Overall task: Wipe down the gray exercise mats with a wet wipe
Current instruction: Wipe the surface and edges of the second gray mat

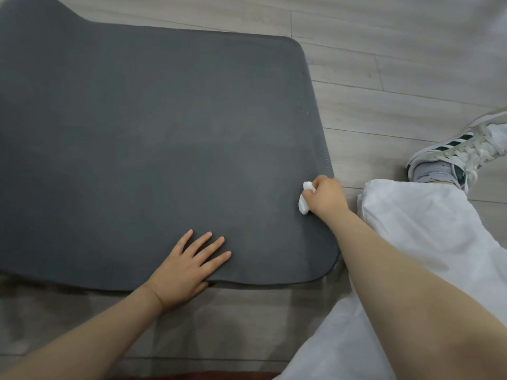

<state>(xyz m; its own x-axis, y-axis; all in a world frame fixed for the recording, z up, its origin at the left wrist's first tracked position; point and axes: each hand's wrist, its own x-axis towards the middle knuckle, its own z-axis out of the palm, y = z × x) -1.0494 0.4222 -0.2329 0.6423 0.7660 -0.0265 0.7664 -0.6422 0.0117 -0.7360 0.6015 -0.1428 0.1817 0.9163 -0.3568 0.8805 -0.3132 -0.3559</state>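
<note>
A gray exercise mat (153,138) lies flat on the floor and fills most of the view. My right hand (325,196) grips a crumpled white wet wipe (304,200) and holds it against the mat close to its right edge. My left hand (186,267) rests flat on the mat near its front edge, fingers spread and straight. A lighter, streaked patch shows on the mat's surface around the middle and right.
Light wood-plank floor (384,64) surrounds the mat on the right and far side. My leg in white trousers (425,242) and a white sneaker with dark stripes (461,149) lie right of the mat. The mat's front edge lifts slightly by my left hand.
</note>
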